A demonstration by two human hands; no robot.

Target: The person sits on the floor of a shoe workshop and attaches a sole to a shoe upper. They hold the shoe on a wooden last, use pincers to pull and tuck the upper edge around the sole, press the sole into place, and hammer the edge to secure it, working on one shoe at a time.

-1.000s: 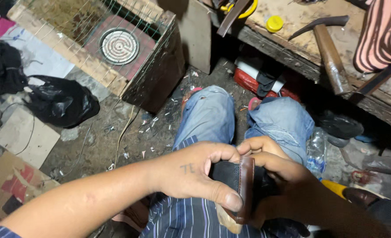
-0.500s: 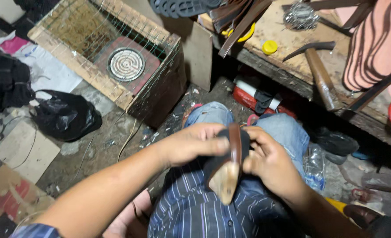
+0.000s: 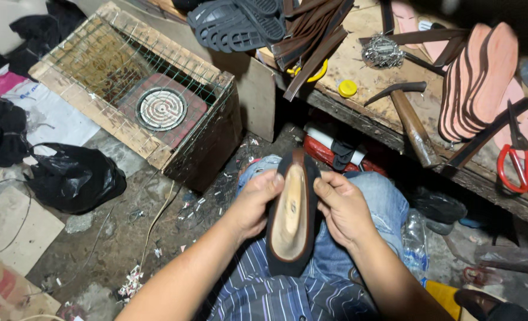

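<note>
left hand (image 3: 255, 202) + right hand (image 3: 341, 208) both grip our shoe upper on its wooden last (image 3: 292, 214) | hammer (image 3: 409, 116) at 2 o'clock | coil stove (image 3: 160, 109) at 10 o'clock

Open floor (image 3: 127, 238) left of the knees, littered only with scraps. Wire-topped wooden crate (image 3: 157, 119) blocks the forward left; black bag (image 3: 74, 178) lies beside it. Workbench (image 3: 371, 113) ahead right, crowded: hammer (image 3: 412, 119), red scissors (image 3: 522, 160), stacked soles (image 3: 478, 77).

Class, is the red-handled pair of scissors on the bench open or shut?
Shut: the scissors lie with their loops side by side and blades together on the bench.
</note>
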